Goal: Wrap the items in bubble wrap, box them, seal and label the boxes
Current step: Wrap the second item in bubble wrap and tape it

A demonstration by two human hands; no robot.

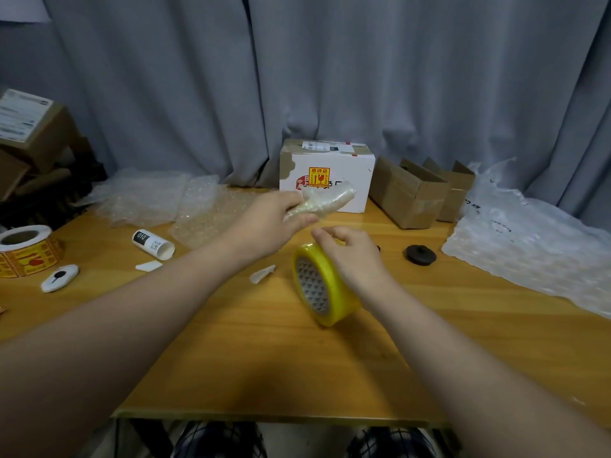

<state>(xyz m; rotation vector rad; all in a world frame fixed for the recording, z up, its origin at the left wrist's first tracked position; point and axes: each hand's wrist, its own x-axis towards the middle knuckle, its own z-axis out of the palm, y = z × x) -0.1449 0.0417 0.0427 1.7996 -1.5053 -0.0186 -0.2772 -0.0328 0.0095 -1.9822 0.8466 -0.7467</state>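
Observation:
My left hand [269, 221] holds a small bundle wrapped in bubble wrap [325, 200] above the middle of the wooden table [248, 352]. My right hand [352, 254] rests on top of a yellow tape roll [322, 285] that stands on its edge, fingers pinched at the roll's upper rim. A white box with a yellow fragile sticker [327, 175] stands behind the bundle at the back. A white tube with a black label [152, 243] lies on its side at the left. A small black round item [420, 254] sits to the right.
Loose bubble wrap sheets [158, 200] lie at the back left; an air-cushion sheet [529, 239] covers the right side. Two open brown boxes [420, 193] stand at the back right. A roll of fragile stickers [28, 251] and a white cutter [60, 277] sit at the left edge.

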